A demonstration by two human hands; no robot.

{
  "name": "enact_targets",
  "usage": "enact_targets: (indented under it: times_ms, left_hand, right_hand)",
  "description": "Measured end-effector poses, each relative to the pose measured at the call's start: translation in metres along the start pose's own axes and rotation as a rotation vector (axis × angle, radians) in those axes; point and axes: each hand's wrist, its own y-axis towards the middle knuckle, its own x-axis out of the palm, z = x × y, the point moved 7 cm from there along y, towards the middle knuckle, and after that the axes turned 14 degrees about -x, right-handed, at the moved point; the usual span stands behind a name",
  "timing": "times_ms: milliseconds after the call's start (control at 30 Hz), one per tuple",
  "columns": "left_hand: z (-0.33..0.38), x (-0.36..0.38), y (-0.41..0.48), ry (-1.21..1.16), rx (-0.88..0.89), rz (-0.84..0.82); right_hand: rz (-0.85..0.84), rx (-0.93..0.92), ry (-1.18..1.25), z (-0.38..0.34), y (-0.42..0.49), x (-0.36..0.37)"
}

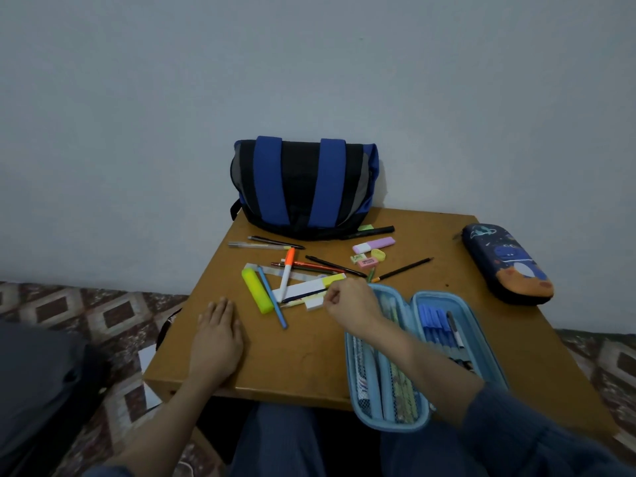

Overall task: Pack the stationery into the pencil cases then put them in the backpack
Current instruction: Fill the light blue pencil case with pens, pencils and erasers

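A light blue pencil case [418,421] lies open at the table's front right, with blue pens and pencils inside. A dark blue printed pencil case [506,263] lies zipped at the far right. The blue and black backpack [304,185] stands at the back against the wall. Loose stationery is scattered mid-table: a yellow highlighter [256,294], a blue pen [273,299], an orange-capped marker [287,271], a white ruler [303,289], erasers [366,262], pencils. My right hand [347,302] pinches the end of a dark pen [304,295] lying on the ruler. My left hand [216,333] rests flat on the table.
The small wooden table [303,366] stands against a plain wall. A dark bag [41,380] lies on the patterned floor to the left. A purple highlighter [375,244] and a black marker [373,231] lie near the backpack.
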Motion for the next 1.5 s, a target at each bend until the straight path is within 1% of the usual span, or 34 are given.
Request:
enact_targets:
  times_ms: [167,333,633,733,933,1100,1167,1200,1267,1333,1400,1433,1500]
  left_hand:
    - [-0.002,-0.002,0.0,-0.033,0.013,0.001]
    - [-0.003,-0.006,-0.001,-0.098,0.021,0.008]
    - [-0.002,-0.011,-0.003,-0.171,0.02,0.038]
    - [-0.003,-0.012,-0.002,-0.177,0.015,0.05]
    - [-0.004,-0.011,-0.001,-0.185,0.006,0.047]
    - [-0.003,-0.011,-0.001,-0.177,-0.002,0.054]
    - [-0.004,-0.011,-0.001,-0.181,-0.006,0.05]
    - [-0.004,-0.011,-0.001,-0.183,-0.006,0.048]
    - [-0.004,-0.011,-0.001,-0.184,-0.012,0.044]
    - [-0.004,-0.01,-0.001,-0.177,-0.015,0.041]
    - [-0.006,-0.009,0.0,-0.168,-0.013,0.038]
    - [-0.005,-0.009,-0.001,-0.164,-0.009,0.037]
    - [-0.004,-0.007,-0.001,-0.155,-0.004,0.039]
  right_hand:
    - [-0.04,-0.065,0.048,-0.032,0.025,0.034]
    - [-0.077,-0.045,0.058,-0.045,0.048,0.064]
    - [-0.113,0.053,-0.082,-0.052,0.065,0.086]
    - [-0.139,0.058,-0.152,-0.057,0.068,0.086]
    - [-0.12,0.028,-0.176,-0.063,0.068,0.083]
    - [-0.032,-0.01,-0.141,-0.056,0.065,0.075]
    - [0.034,-0.012,-0.02,-0.047,0.063,0.067]
    - [0.079,-0.003,0.092,-0.041,0.061,0.061]
    - [0.155,0.051,0.429,-0.028,0.054,0.05]
    - [0.182,0.167,0.809,-0.013,0.045,0.041]
    - [0.191,0.259,1.081,-0.002,0.034,0.031]
    - [0.204,0.276,1.158,0.004,0.028,0.023]
    - [0.237,0.276,1.23,0.016,0.018,0.008]
